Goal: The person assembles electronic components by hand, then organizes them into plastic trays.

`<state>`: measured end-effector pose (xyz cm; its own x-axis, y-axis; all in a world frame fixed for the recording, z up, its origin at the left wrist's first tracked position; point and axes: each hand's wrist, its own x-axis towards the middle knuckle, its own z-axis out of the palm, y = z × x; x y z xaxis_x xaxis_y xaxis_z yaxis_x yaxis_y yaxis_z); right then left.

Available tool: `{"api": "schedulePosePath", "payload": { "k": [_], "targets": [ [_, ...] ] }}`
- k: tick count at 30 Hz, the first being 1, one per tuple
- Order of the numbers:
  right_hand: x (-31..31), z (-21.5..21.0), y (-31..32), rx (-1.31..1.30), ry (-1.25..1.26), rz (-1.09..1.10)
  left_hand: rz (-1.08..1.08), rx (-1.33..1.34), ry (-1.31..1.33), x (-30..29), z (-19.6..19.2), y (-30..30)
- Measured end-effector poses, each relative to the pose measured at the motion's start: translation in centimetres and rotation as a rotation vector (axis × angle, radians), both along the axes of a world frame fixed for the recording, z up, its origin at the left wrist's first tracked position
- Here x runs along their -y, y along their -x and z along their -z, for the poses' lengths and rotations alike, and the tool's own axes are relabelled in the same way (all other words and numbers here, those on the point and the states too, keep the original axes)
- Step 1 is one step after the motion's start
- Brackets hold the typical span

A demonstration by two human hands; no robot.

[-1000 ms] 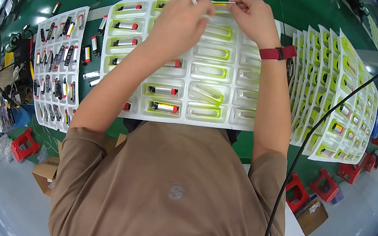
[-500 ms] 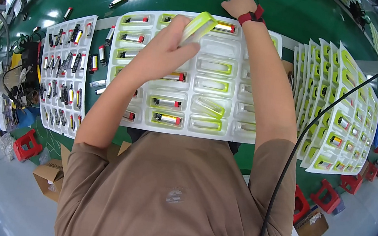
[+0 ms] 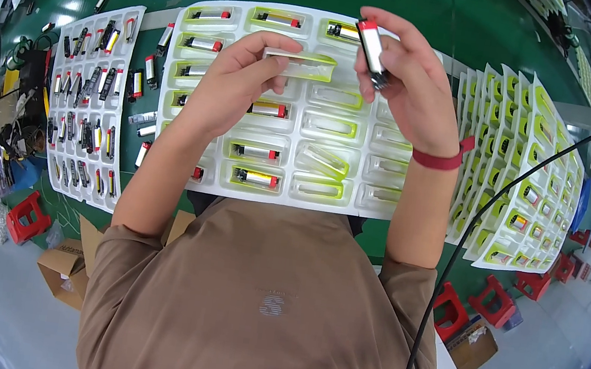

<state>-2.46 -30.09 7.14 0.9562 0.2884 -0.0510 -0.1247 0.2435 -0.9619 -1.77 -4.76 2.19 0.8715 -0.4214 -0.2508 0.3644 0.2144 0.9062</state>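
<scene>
Between the thumb and fingers of my left hand (image 3: 230, 85) is a clear plastic casing (image 3: 308, 67) with yellow-green edges, above the middle of a white tray (image 3: 290, 155). My right hand (image 3: 422, 89) pinches a small cylindrical battery (image 3: 371, 44), white with a red upper end and a black lower end. It is tilted, just right of the casing and apart from it. Several yellow-green casings (image 3: 330, 126) lie in the tray's pockets. In the left columns they hold batteries (image 3: 255, 176); one casing (image 3: 325, 161) lies askew. My hands hide some pockets.
To the left, another white tray (image 3: 93, 200) holds many batteries, with loose ones (image 3: 149, 69) on the green table between the trays. A leaning stack of filled trays (image 3: 486, 253) stands at right. A black cable (image 3: 451, 259) crosses near my right arm. Red stools (image 3: 494, 301) stand below.
My right hand has come back from the far side of the table and now shows a battery in its fingers. My left hand has lowered the casing and turned it nearly level.
</scene>
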Motion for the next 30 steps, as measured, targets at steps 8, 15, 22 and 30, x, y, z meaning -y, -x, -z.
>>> {"api": "schedulePosePath", "payload": {
  "k": [8,15,22,30],
  "targets": [
    [-0.3,0.5,2.0,0.118,-0.024,0.061,0.026,-0.098,0.075,1.1,-1.6,1.8],
    [-3.4,1.4,3.1,0.198,0.119,0.323,-0.006,-0.096,0.291,1.2,-0.8,2.0],
    [-4.5,3.0,2.8,0.186,0.199,0.457,-0.012,-0.093,0.394,1.6,-0.4,2.1],
    [-4.9,3.1,3.2,0.195,0.311,0.501,-0.049,-0.088,0.353,2.2,-0.1,2.2]
  ]
}}
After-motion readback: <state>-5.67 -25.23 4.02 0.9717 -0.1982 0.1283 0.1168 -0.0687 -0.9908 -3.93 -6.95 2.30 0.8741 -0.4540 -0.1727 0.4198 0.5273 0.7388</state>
